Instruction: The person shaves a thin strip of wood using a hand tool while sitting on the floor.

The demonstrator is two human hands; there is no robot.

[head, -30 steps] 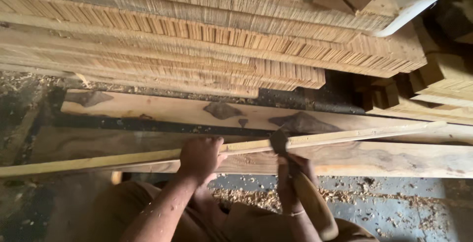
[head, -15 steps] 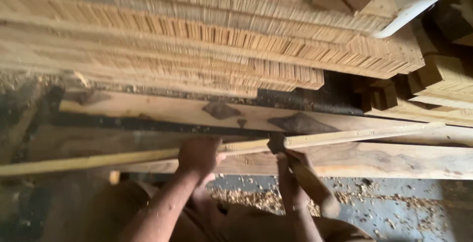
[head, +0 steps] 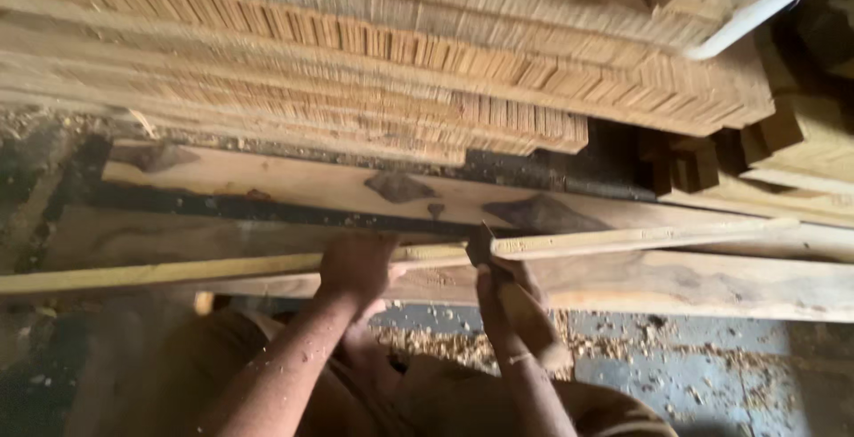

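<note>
One tall stack of boards [head: 374, 72] fills the top; below it lie two long planks [head: 294, 190]. One thin strip [head: 623, 240] runs across the nearer plank. Compared with half a second ago, little has shifted. The left hand [head: 356, 264] is closed around the strip. The right hand [head: 511, 290] grips a wooden-handled tool [head: 525, 312], its dark head touching the strip.

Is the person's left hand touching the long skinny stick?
Touching. The head view shows the left hand wrapped around the long thin wooden strip, its fingers closed over it with no gap.
</note>
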